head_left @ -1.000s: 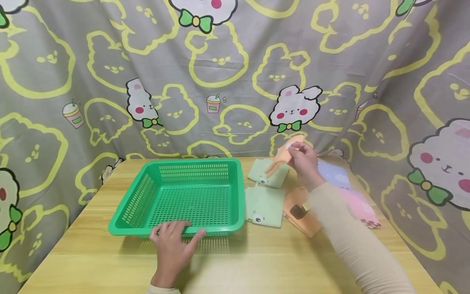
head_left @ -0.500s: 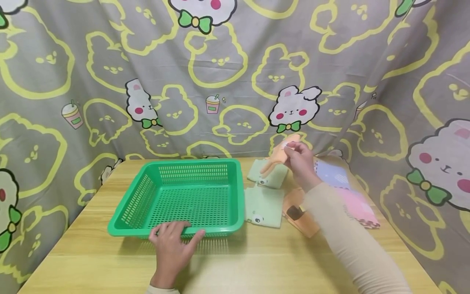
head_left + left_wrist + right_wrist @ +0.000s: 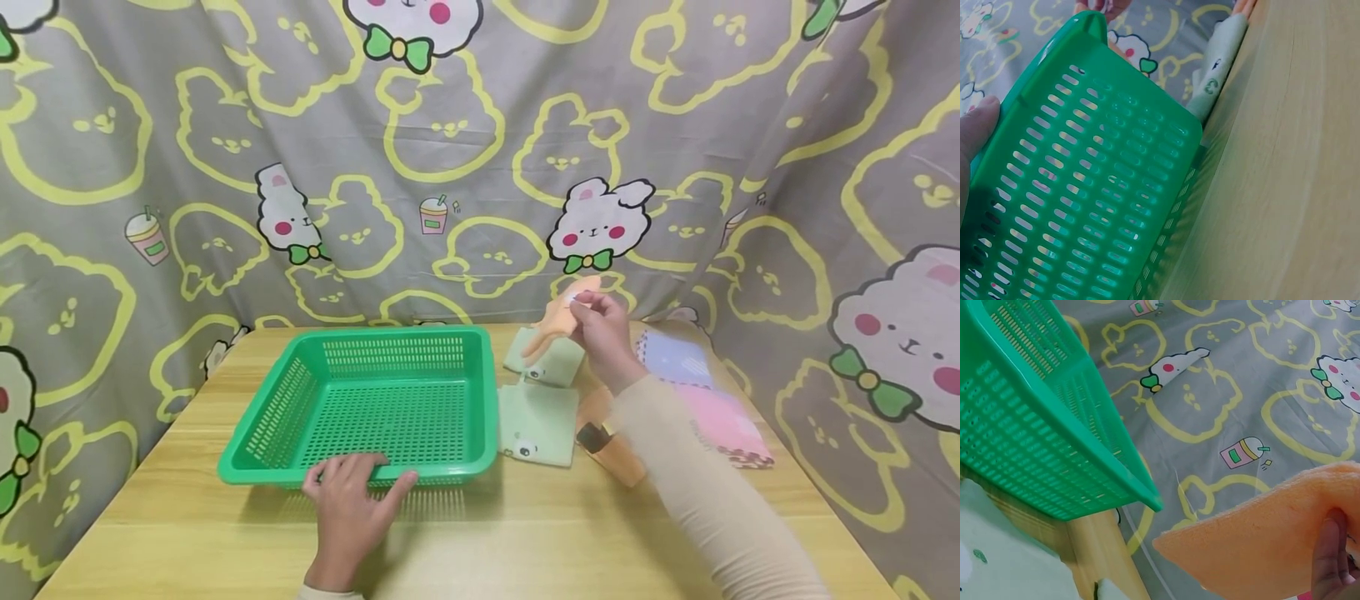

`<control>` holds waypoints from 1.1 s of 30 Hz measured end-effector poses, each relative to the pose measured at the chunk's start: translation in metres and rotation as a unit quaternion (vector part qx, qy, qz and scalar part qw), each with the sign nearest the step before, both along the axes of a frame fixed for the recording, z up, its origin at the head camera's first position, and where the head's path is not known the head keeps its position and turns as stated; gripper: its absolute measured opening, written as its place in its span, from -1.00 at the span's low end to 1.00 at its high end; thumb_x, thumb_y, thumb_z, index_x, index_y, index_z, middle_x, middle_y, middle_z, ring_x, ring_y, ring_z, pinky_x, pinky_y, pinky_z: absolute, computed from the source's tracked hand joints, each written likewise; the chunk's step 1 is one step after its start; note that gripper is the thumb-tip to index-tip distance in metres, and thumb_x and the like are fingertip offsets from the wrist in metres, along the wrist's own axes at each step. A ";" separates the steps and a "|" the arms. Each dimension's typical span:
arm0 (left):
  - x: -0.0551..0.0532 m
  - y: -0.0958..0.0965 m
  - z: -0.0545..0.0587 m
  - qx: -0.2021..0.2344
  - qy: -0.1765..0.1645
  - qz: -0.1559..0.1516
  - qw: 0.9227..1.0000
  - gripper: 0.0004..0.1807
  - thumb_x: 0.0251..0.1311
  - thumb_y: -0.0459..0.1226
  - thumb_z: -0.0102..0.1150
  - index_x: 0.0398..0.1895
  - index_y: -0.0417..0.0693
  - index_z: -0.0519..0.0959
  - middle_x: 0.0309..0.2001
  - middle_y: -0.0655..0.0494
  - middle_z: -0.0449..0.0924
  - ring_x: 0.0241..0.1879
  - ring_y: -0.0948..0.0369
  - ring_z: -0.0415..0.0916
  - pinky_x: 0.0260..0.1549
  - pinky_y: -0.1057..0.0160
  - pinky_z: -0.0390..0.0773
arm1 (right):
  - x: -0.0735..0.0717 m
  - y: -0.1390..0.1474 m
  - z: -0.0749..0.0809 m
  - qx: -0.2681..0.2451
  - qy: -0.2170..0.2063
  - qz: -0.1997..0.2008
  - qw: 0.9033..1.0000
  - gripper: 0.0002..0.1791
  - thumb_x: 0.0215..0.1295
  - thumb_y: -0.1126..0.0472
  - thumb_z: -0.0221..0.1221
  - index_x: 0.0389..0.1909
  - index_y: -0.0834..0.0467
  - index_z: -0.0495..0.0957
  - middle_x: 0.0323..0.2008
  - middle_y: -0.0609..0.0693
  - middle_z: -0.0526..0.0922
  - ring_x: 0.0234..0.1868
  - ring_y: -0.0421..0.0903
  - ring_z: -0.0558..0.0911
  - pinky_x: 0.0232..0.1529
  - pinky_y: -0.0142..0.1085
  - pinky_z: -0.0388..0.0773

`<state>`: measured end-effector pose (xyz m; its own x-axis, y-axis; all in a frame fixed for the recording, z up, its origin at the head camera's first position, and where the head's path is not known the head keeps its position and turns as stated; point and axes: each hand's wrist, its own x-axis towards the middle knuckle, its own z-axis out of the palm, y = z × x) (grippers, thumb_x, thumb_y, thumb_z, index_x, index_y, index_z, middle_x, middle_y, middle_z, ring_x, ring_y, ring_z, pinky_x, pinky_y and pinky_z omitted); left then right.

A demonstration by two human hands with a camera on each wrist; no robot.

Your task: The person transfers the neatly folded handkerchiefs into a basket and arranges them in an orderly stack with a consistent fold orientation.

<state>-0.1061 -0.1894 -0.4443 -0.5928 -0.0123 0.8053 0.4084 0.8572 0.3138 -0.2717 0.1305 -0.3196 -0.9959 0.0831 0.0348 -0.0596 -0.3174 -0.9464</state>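
Note:
My left hand (image 3: 351, 508) grips the near rim of an upright green plastic basket (image 3: 491, 400), fingers over the edge. In the left wrist view, its thumb (image 3: 982, 125) lies against the rim. My right hand (image 3: 606, 333) pinches a small orange towel (image 3: 557, 322), which hangs in the air right of the basket. Its fuzzy, folded side fills the lower right of the right wrist view (image 3: 1260, 540). Below it lie two pale green folded towels, a nearer one (image 3: 538, 425) and a farther one (image 3: 557, 360), each with a printed animal face.
Another orange folded towel (image 3: 624, 462) lies partly under my right sleeve. Farther right are a blue towel (image 3: 675, 358) and a pink towel (image 3: 723, 421) with patterned edges. A patterned grey curtain (image 3: 480, 183) stands behind and beside the wooden table (image 3: 465, 550).
My right hand has moved a little to the left, carrying the orange towel with it. My left hand has stayed on the basket rim, and the basket has hardly shifted.

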 end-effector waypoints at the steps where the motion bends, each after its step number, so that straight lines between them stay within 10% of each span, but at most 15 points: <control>1: 0.000 0.000 0.000 0.000 0.000 0.000 1.000 -0.26 0.16 0.37 -0.02 -0.44 -0.17 0.59 -0.45 -0.04 0.62 -0.34 -0.03 0.40 -0.10 -0.33 0.02 | 0.000 -0.001 0.000 0.000 -0.003 0.001 1.000 -0.94 0.43 0.39 -0.03 -0.16 0.20 0.33 -0.08 0.05 0.41 -0.23 -0.21 0.59 -0.22 -0.48 0.54; 33: 0.000 -0.001 0.001 -0.005 0.009 -0.002 1.000 -0.24 0.18 0.38 -0.05 -0.44 -0.18 0.59 -0.46 -0.04 0.61 -0.37 -0.02 0.39 -0.12 -0.33 0.02 | 0.002 -0.019 0.006 -0.014 0.001 0.002 1.000 -0.94 0.39 0.36 0.04 -0.18 0.19 0.38 -0.14 0.00 0.43 -0.37 -0.25 0.52 -0.36 -0.50 0.44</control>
